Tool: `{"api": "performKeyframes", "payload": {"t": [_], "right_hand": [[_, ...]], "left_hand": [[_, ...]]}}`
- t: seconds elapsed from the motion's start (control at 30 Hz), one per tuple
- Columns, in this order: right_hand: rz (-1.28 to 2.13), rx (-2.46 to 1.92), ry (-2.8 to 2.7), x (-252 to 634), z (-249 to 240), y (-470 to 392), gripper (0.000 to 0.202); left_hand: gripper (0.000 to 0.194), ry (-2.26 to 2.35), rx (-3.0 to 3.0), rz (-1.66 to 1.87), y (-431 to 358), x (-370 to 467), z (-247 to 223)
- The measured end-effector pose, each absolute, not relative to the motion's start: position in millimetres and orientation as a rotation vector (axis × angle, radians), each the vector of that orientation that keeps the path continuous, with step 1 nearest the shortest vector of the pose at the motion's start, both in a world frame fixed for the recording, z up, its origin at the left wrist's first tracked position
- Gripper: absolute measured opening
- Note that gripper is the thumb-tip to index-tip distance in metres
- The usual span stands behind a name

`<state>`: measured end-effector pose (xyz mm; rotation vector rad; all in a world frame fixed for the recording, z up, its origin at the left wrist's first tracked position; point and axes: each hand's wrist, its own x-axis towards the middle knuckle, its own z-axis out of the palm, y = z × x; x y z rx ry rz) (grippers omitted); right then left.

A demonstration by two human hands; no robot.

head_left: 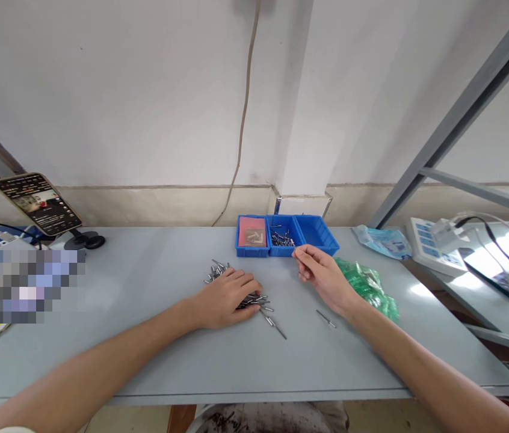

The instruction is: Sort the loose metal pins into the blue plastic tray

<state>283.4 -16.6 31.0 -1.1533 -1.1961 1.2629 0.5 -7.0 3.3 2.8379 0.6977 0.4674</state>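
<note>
A loose heap of silvery blind rivets (252, 300) with thin stems lies on the grey table. My left hand (222, 299) rests palm down over it, fingers bent and apart from the thumb; the palm hides part of the heap. My right hand (320, 273) is closed in a pinch at the front edge of the middle blue bin (281, 251). A small shiny tip shows at its fingertips, seemingly a rivet, mostly hidden. More rivets (280, 237) lie in that bin. One single rivet (326, 319) lies below my right hand.
The left blue bin (252, 252) holds a reddish sheet and a small clear packet. Right of it all stand another blue bin (315, 233), green plastic wrap (369, 288), a light blue packet (383, 242) and a power strip (432, 246). A phone (40, 204) on a stand is far left.
</note>
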Motion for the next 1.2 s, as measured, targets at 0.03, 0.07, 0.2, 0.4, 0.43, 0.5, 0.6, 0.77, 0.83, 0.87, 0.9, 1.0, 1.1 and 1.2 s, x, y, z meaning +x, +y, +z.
{"api": "performKeyframes", "payload": {"t": [0.03,0.07,0.2,0.4,0.43,0.5,0.6,0.77,0.83,0.87,0.9,1.0,1.1,1.2], "right_hand": [[1.241,-1.163,-1.213,283.5,30.9,-16.4,0.036],[1.217,-1.176,-1.229,283.7,30.7,-16.3,0.036],[1.159,-1.224,-1.261,284.6,28.3,-15.0,0.038],[1.176,-1.211,-1.206,285.1,26.8,-13.3,0.038],[1.187,-1.196,-1.192,285.0,27.0,-13.3,0.037],[1.204,-1.177,-1.171,285.0,27.5,-13.6,0.036],[1.182,-1.198,-1.178,285.1,27.1,-13.6,0.037],[1.100,-1.230,-1.219,285.0,25.1,-11.4,0.040],[1.092,-1.225,-1.219,284.9,25.3,-10.6,0.040],[1.090,-1.224,-1.215,284.8,25.7,-10.4,0.039],[1.086,-1.220,-1.208,284.6,26.4,-10.3,0.039],[1.080,-1.180,-1.194,283.6,29.0,-10.3,0.038],[1.074,-1.139,-1.239,283.1,30.7,-10.6,0.040],[0.991,-1.178,-1.335,284.5,30.7,-11.3,0.034]], "left_hand": [[0.020,0.697,2.840,0.465,-6.9,0.5,3.3],[0.020,0.697,2.843,0.462,-6.8,0.6,3.4],[0.019,0.703,2.840,0.452,-6.7,1.1,4.9],[0.019,0.708,2.837,0.451,-7.3,0.5,4.8],[0.019,0.708,2.837,0.451,-7.4,0.4,4.6],[0.019,0.708,2.836,0.451,-7.5,0.3,4.4],[0.019,0.707,2.833,0.450,-7.5,0.5,4.4],[0.019,0.709,2.836,0.457,-7.4,0.7,4.6],[0.019,0.711,2.836,0.455,-7.4,0.7,4.7],[0.019,0.709,2.836,0.453,-7.4,0.7,4.9],[0.019,0.706,2.836,0.452,-7.4,0.7,5.0],[0.018,0.699,2.829,0.461,-7.6,0.8,5.3],[0.019,0.705,2.825,0.469,-7.7,1.0,5.3],[0.019,0.705,2.824,0.459,-7.7,1.2,5.4]]}}
